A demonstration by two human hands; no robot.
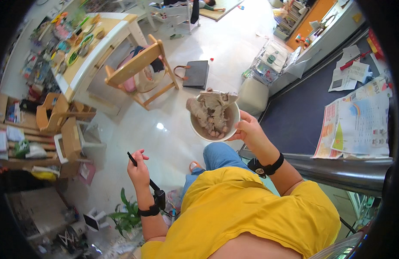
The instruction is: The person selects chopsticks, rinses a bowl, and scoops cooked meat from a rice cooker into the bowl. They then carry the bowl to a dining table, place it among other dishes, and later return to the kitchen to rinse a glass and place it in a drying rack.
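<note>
My right hand (248, 129) grips the rim and side of a white bowl (236, 124), held out before me above the floor. Large cooked meat bones (209, 108) fill the bowl and rise past its rim. Small chunks of meat (217, 133) lie at its near side. Lower on the left, my left hand (138, 170) is closed around a thin black stick-like utensil (132, 158); its exact kind is unclear. One end sticks out beyond my fingers. Each wrist wears a black strap with a small device.
A wooden chair (136, 69) holding bags stands ahead left, beside a table (102, 53) with dishes. A dark bag (196, 74) and a pale stool (253, 95) stand on the floor. On the right runs a dark counter (290, 113) with papers. Farther off, a person lies on a mat (218, 13).
</note>
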